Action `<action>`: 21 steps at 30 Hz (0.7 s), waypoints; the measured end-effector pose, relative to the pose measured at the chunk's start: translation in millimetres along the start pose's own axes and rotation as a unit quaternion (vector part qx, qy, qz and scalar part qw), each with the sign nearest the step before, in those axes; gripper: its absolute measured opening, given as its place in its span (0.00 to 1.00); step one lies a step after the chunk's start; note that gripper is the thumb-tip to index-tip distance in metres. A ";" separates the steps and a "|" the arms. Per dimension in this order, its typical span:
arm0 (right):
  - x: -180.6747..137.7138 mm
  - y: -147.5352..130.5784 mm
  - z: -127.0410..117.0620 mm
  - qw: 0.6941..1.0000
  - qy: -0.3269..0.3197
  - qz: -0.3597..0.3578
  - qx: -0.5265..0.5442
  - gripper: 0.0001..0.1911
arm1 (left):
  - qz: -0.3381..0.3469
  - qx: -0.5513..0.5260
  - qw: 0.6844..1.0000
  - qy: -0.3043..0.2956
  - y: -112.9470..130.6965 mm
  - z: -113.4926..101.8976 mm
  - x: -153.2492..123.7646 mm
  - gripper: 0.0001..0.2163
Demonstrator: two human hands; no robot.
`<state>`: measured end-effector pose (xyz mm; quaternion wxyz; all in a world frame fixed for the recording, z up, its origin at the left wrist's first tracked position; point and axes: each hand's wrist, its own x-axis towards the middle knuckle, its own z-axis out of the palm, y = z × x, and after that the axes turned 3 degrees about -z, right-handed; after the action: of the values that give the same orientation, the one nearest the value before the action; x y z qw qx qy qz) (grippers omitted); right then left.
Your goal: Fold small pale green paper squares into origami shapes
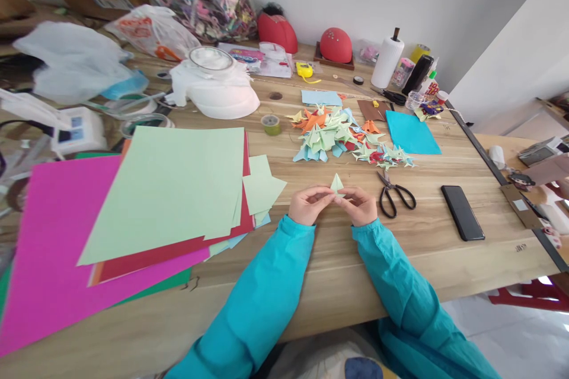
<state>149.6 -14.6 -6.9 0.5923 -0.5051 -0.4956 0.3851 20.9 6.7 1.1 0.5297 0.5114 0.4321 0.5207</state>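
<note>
Between my two hands is a small piece of folded pale green paper (336, 183), its pointed tip facing up and away from me. My left hand (310, 204) pinches its left side with thumb and fingertips. On the other side, my right hand (358, 205) pinches its lower right edge. The fingers cover the bottom of the paper. Just beyond lies a heap of folded paper cranes (322, 136) in green, orange, blue and red. Black-handled scissors (395, 194) rest to the right of my right hand, blades pointing away.
Large coloured sheets (169, 183) are stacked at left, with small green squares (262, 185) beside them. A tape roll (271, 124), a blue sheet (412, 132) and a phone (462, 212) lie around the work area. Plastic bags (75, 62) and a paper towel roll (387, 62) stand farther back.
</note>
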 end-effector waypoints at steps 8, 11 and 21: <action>2.3 2.9 -2.3 1.000 0.002 0.006 -0.002 0.08 | -0.011 0.002 0.999 -0.030 1.4 0.0 -1.4 0.05; 1.7 0.9 -1.3 1.000 0.008 0.019 0.010 0.09 | -0.022 0.001 0.999 -0.043 0.6 -0.1 -1.2 0.05; 1.5 -0.9 -1.6 0.992 0.015 0.088 0.093 0.13 | -0.084 -0.042 0.995 -0.043 -5.7 1.4 0.5 0.11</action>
<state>151.4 -13.6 -5.7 0.6082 -0.4949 -0.4022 0.4727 22.9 7.5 -4.4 0.6108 0.4728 0.4283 0.4690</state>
